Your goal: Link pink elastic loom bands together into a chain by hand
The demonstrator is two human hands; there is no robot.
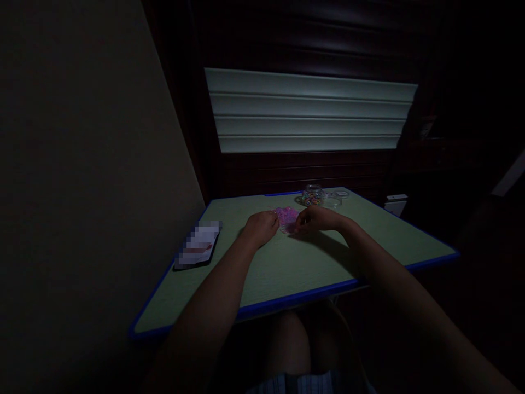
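Observation:
A small heap of pink and purple pieces (pixel 286 214) lies on the green table with a blue edge (pixel 287 273), between my two hands. My left hand (pixel 262 227) rests at the left side of the heap, its fingers curled together; what they hold, if anything, is too small to tell. At the heap's right side, my right hand (pixel 312 219) has its thumb and fingers pinched close above the table. Whatever sits between those fingertips cannot be made out in the dim light.
Behind my right hand stands a clear jar (pixel 312 192) with colourful small rings. Clear round lids (pixel 332 203) lie beside it. A tablet or phone with a blurred screen (pixel 198 245) lies at the table's left edge. A wall rises on the left.

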